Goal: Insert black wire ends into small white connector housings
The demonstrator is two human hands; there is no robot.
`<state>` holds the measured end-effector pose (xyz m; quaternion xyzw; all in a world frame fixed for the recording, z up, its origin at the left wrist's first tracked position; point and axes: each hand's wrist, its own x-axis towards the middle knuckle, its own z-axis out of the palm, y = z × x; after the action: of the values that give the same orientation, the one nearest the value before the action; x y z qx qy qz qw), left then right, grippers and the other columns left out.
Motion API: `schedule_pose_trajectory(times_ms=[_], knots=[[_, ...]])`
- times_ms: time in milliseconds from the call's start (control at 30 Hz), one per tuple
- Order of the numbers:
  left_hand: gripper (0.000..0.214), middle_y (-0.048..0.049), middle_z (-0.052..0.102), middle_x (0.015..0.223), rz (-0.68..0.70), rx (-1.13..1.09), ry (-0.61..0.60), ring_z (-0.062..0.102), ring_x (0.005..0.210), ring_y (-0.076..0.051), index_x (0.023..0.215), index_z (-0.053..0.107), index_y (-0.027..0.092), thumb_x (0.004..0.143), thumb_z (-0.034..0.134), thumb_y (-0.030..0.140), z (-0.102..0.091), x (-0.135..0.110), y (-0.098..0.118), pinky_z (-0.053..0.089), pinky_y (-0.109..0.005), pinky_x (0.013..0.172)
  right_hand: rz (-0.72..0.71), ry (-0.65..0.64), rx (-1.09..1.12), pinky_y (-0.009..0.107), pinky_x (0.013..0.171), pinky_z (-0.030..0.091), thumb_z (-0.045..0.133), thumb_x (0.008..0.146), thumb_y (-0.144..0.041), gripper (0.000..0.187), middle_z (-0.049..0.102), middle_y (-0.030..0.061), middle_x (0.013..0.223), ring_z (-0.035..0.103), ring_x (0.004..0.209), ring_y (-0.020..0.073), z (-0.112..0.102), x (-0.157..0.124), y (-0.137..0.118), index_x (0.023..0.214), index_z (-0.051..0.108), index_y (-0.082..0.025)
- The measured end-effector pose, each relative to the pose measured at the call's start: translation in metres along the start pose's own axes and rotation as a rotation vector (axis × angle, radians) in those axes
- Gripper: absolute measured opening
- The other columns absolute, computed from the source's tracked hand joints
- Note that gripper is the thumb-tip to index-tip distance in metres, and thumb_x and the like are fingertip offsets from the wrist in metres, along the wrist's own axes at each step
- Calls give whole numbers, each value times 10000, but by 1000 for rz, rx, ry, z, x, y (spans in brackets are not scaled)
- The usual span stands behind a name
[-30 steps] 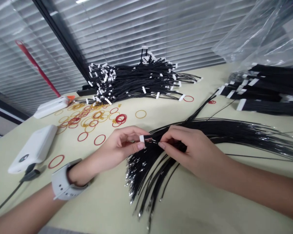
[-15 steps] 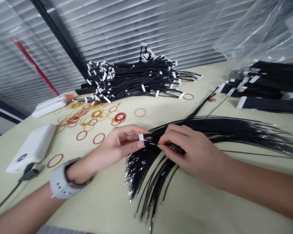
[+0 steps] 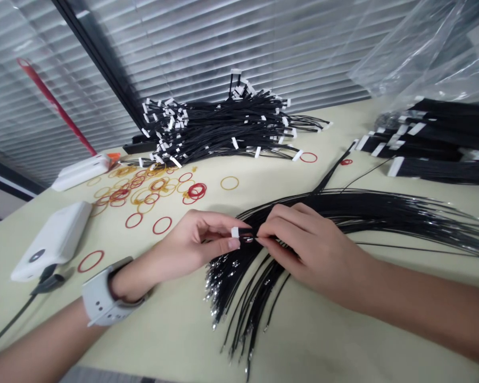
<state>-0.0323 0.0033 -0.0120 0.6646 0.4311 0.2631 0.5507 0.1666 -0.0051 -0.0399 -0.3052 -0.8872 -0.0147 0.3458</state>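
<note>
Between the thumb and fingers of my left hand (image 3: 201,239) is a small white connector (image 3: 235,232) with black wires running from it to the right. My right hand (image 3: 303,239) is pinched on a thin black wire (image 3: 252,238) just beside that connector; its tip lies close to the connector, and I cannot tell whether it is inside. Under both hands spreads a large bundle of loose black wires (image 3: 227,282) with bare metal terminals at the ends. The bundle continues to the right (image 3: 383,205), partly hidden by my right hand.
Finished-looking black cables with white connectors (image 3: 223,127) are heaped at the back. More cables (image 3: 431,170) lie at right near a clear plastic bag (image 3: 431,64). Red and yellow rubber bands (image 3: 155,186) are scattered at left, beside a white power bank (image 3: 54,242) with a cord.
My left hand has shifted slightly down and right, with the connector now turned more level. My right hand stays pinched near it, and a wire end has come closer to the connector.
</note>
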Motion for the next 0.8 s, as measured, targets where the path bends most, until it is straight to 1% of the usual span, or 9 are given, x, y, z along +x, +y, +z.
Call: schedule_pose_trajectory(times_ms=[133,233,333,467,633,800], knots=[[198,17,715,802,26,3,7,620,667,-64,914,685,214,738,641,135,1,-1,1,482,-117,600,-41,13,9,271,585,346,390,873,-135,224,533,23,679,444,611,109,0,0,-1,736,567,-124],[206,24,717,796,49,-13,31,626,677,-62,912,687,219,734,644,125,2,-1,2,486,-109,611,11,37,51,258,581,362,415,861,-124,171,544,21,710,464,634,106,-1,1,-1,760,553,-125],[215,25,720,813,59,-61,56,636,718,-62,904,686,208,729,643,92,2,0,3,495,-109,663,76,54,108,238,588,384,443,852,-126,107,553,13,748,496,670,98,-3,2,0,803,538,-141],[196,20,721,809,32,-86,100,634,712,-54,881,688,183,721,647,79,1,4,4,494,-99,671,80,69,142,241,601,405,473,844,-141,61,555,12,768,518,697,103,-3,1,2,849,533,-152],[188,14,717,819,22,-86,100,627,713,-60,895,684,184,728,649,106,-2,6,2,491,-114,672,92,50,172,254,610,420,454,854,-148,81,553,26,785,516,702,111,-4,1,2,837,532,-160],[181,10,712,827,37,-94,62,625,723,-66,896,681,194,736,644,118,-3,4,0,483,-125,670,114,134,121,249,623,426,434,867,-163,140,534,36,794,501,691,104,-6,-1,3,822,566,-162]])
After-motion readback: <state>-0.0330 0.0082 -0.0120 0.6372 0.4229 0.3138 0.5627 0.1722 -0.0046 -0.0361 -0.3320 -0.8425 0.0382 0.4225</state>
